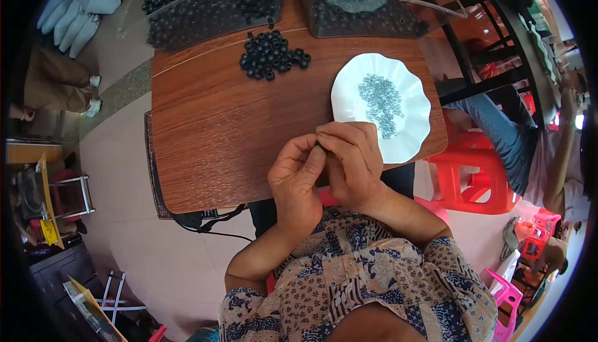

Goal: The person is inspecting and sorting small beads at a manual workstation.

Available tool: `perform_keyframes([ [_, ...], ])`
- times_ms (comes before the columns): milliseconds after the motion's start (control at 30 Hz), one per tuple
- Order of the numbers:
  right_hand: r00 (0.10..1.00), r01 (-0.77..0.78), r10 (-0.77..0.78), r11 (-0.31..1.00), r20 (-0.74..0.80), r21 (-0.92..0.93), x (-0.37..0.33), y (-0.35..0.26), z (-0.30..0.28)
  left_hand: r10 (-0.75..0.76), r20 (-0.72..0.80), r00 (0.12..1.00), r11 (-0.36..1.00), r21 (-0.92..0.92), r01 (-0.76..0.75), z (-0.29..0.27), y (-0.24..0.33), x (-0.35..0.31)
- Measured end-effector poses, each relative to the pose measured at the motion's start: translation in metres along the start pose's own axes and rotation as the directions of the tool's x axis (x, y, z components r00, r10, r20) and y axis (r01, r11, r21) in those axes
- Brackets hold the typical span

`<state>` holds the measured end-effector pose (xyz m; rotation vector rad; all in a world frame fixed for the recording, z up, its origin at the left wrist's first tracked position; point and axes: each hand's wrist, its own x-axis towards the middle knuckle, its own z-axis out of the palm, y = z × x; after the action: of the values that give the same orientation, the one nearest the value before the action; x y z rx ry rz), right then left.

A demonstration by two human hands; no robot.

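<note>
Over the near edge of the table my left hand (298,183) and my right hand (354,164) meet, fingertips touching. Between them a small dark piece (318,145) shows, mostly covered by my left thumb and fingers. My right fingers are pinched together at the same spot; what they hold is hidden. Just beyond my right hand lies a white scalloped plate (414,102) bearing a heap of tiny clear, ring-like pieces (381,102). Farther off on the tabletop is a loose pile of small black hollow parts (272,54), like short rings.
Two clear plastic bins, the left bin (218,12) and the right bin (367,18), hold many black parts on the table's (218,136) far side. Red stools (470,177) and a seated person (504,130) are at right. Another person's legs (59,83) and grey-white bags (81,5) appear at left.
</note>
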<state>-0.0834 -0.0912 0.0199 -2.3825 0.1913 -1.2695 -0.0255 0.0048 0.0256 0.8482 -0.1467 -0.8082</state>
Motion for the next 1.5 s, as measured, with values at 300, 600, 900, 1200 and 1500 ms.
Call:
perform_keyframes([
  [300,0.999,0.029,-0.029,0.999,0.030,-0.012,0.012,0.004,-0.007,-0.063,0.030,0.998,0.998,-0.003,0.063,0.001,0.009,0.003],
  [600,0.990,0.135,-0.134,0.991,0.033,-0.024,0.017,0.007,-0.011,0.017,0.050,0.999,0.994,0.105,-0.022,0.006,0.012,0.006],
  [900,0.990,-0.108,0.096,0.986,0.099,0.129,0.017,-0.002,-0.036,0.634,0.429,0.643,0.290,0.640,-0.712,0.028,0.114,0.141],
  [1200,0.975,-0.125,0.095,0.982,0.199,0.145,0.009,0.002,-0.041,0.639,0.610,0.469,-0.402,0.785,-0.472,0.024,0.171,0.241],
  [1500,0.977,-0.076,0.036,0.980,0.208,0.186,0.000,0.002,-0.034,0.415,0.355,0.837,-0.074,0.931,-0.359,-0.063,0.098,0.158],
])
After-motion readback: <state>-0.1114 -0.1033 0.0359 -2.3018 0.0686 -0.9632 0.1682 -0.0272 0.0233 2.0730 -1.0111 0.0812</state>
